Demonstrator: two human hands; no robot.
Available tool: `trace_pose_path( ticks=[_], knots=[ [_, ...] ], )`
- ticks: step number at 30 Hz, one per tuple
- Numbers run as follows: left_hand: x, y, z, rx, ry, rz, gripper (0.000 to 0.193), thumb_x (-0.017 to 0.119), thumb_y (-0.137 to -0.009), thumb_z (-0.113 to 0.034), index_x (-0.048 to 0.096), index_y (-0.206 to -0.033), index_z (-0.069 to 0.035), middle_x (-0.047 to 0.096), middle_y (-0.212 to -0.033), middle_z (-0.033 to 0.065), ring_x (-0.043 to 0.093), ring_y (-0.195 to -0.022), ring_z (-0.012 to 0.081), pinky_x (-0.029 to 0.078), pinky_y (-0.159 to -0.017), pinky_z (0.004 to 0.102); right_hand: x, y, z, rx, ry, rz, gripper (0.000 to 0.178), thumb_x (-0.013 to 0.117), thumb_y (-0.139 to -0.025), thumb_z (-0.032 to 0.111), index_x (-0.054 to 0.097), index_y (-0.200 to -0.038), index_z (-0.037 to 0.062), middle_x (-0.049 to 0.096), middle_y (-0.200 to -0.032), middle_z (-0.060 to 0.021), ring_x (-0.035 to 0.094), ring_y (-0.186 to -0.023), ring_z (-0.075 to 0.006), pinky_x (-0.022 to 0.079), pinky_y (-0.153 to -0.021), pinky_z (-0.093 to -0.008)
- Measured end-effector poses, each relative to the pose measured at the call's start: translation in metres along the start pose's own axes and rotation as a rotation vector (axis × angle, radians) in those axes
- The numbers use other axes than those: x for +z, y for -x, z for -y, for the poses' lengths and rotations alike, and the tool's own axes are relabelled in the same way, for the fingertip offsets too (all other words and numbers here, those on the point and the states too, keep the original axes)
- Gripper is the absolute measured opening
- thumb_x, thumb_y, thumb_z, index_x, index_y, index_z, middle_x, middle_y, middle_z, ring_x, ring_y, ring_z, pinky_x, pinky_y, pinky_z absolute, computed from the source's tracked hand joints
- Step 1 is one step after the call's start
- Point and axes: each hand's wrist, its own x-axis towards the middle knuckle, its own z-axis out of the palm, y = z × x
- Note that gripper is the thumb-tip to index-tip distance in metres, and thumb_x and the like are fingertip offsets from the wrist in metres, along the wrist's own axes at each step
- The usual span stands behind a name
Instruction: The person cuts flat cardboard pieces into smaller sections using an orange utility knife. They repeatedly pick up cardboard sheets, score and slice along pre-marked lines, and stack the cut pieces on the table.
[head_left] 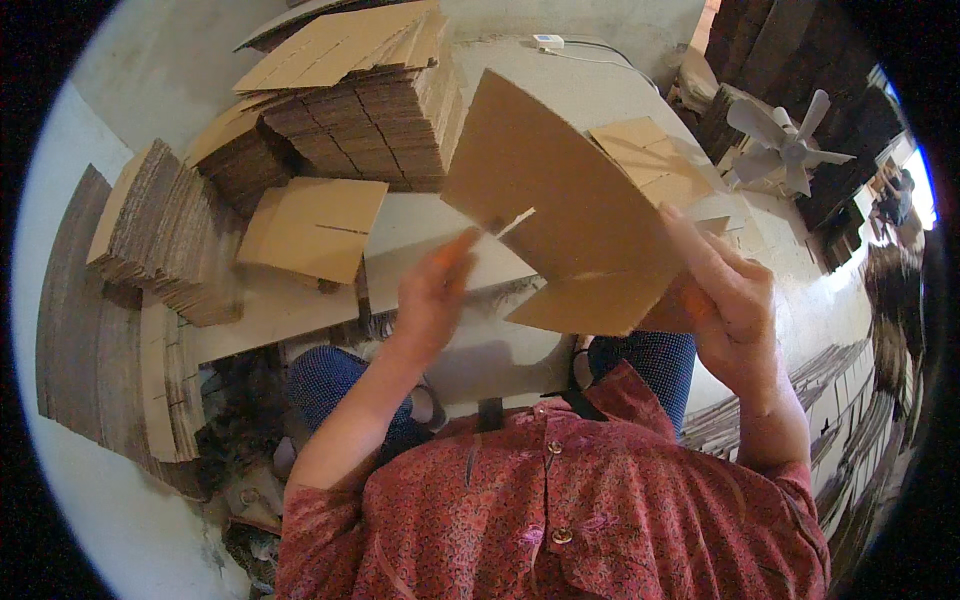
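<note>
Right hand (735, 300): it grasps a cardboard sheet (570, 190) by its right edge, probably so that the wide face remains free toward the other hand.
Left hand (432, 290): the fingers are bent and blurred, just beside the lower left edge of the sheet; whether they touch it or pinch something, I cannot tell.
Table (430, 218): it spreads behind the hands and bears the cardboard, which lies mostly to the left side, perhaps to leave the middle for the work.
Tall stack (350, 125): the sheets lie flat one upon another, and their slits make dark lines down the side; it seems they were all laid the same way round.
Left pile (165, 230): many sheets are pressed close together, with their edges showing, maybe to save place.
Sheet in the air: it is above the near part of the table, tilted, in front of the person; a lower panel meets it at an angle, but flap or second piece, I cannot say.
Near loose cardboard (310, 225): it lies between left pile and left hand, I suppose for easy reach.
Far loose cardboard (650, 165): it rests partly hidden behind the held sheet.
White box (548, 42): small, with a cable, at the far side, apart from the cardboard.
Slit (516, 222): a narrow bright opening in the held sheet, close to the left fingers.
</note>
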Motion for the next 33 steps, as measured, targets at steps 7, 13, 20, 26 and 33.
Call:
trace_pose_path(
  ticks=[7, 13, 20, 26, 33],
  knots=[
    [0.000, -0.007, -0.002, -0.038, 0.063, 0.047, 0.028, 0.054, -0.086, -0.007, 0.057, -0.114, -0.002, 0.062, -0.107, 0.0171, 0.060, -0.097, 0.0216, 0.046, -0.083, 0.0314, 0.015, -0.008, -0.007, 0.088, -0.052, 0.083, 0.056, 0.049, -0.071, -0.011, 0.045, -0.125, 0.0032, 0.055, -0.082, -0.0193, 0.057, -0.071, -0.0372, 0.047, -0.063, -0.0363],
    [-0.003, -0.011, -0.007, -0.171, 0.177, 0.041, 0.027, 0.052, -0.087, -0.005, 0.057, -0.113, 0.000, 0.064, -0.100, 0.0176, 0.061, -0.092, 0.0180, 0.046, -0.079, 0.0281, 0.027, -0.021, -0.022, 0.084, -0.023, 0.088, 0.054, 0.047, -0.072, -0.011, 0.046, -0.124, 0.0033, 0.056, -0.082, -0.0208, 0.057, -0.071, -0.0383, 0.047, -0.065, -0.0370],
    [-0.002, -0.018, -0.010, -0.155, 0.179, -0.019, 0.026, 0.054, -0.086, -0.006, 0.058, -0.111, 0.000, 0.065, -0.096, 0.0161, 0.063, -0.086, 0.0178, 0.047, -0.076, 0.0286, 0.033, -0.034, -0.019, 0.113, -0.038, 0.091, 0.055, 0.047, -0.070, -0.011, 0.048, -0.123, 0.0032, 0.058, -0.091, -0.0224, 0.058, -0.081, -0.0382, 0.046, -0.073, -0.0350],
    [-0.001, -0.017, -0.001, -0.075, 0.003, -0.046, 0.025, 0.056, -0.086, -0.007, 0.059, -0.110, -0.001, 0.065, -0.092, 0.0173, 0.064, -0.083, 0.0207, 0.048, -0.073, 0.0292, 0.035, -0.039, -0.014, 0.179, -0.022, 0.200, 0.055, 0.047, -0.070, -0.010, 0.047, -0.124, 0.0024, 0.057, -0.090, -0.0228, 0.057, -0.083, -0.0388, 0.046, -0.075, -0.0355],
    [0.000, -0.021, -0.011, -0.157, 0.068, 0.043, 0.024, 0.059, -0.085, -0.011, 0.060, -0.108, -0.001, 0.066, -0.090, 0.0156, 0.062, -0.079, 0.0192, 0.047, -0.073, 0.0295, 0.078, -0.031, -0.037, 0.124, 0.060, 0.398, 0.049, 0.050, -0.073, -0.003, 0.043, -0.122, 0.0005, 0.057, -0.079, -0.0219, 0.059, -0.073, -0.0399, 0.048, -0.064, -0.0428]
  ],
)
